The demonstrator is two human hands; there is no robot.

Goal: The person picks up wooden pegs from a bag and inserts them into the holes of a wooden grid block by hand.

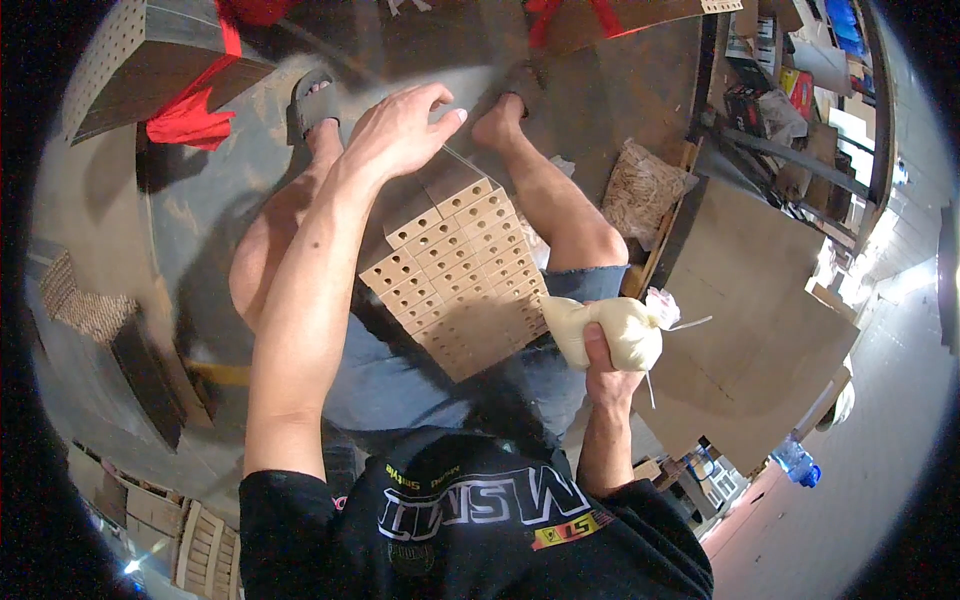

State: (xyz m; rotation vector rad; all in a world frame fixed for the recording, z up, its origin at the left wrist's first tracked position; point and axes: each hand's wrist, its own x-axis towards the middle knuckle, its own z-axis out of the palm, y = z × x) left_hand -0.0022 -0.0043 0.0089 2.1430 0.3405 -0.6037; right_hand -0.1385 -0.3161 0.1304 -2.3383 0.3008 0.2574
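Note:
Between my knees stands a stack of drilled boards (470, 265), their light-brown ends facing me with rows of round holes. My right hand (605, 370) grips a soft plastic bag of cream-coloured glue-like paste (625, 335), thumb across its middle. A tie closes the bag's right end, and its narrower left end points at the right edge of the stack. Over the far part of the stack, my left hand (400, 130) is open, with loosely curved fingers and the thumb apart. Nothing shows between them, and whether the palm touches the boards is hidden.
A clear bag of wooden dowels (640, 190) lies beyond my right knee. A large brown panel (745, 310) is at the right, near a cluttered shelf (800, 150). Another drilled board stack (150, 70) with a red strip (195, 120) stands at the far left.

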